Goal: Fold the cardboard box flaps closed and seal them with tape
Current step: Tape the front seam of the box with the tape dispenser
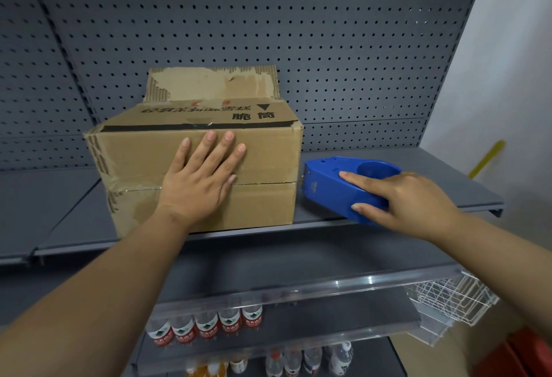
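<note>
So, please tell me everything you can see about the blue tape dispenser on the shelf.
The blue tape dispenser looks like smooth moulded plastic, with a rounded hollow at its far end and a narrow end facing the cardboard box. It lies on the grey shelf, just right of the box. The right hand rests on it, forefinger along the top, thumb on the near side. No tape roll is visible from here. The left hand lies flat on the box.

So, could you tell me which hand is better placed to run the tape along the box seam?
The right hand: it already grips the blue tape dispenser beside the cardboard box, while the left hand lies flat, steadying it.
</note>
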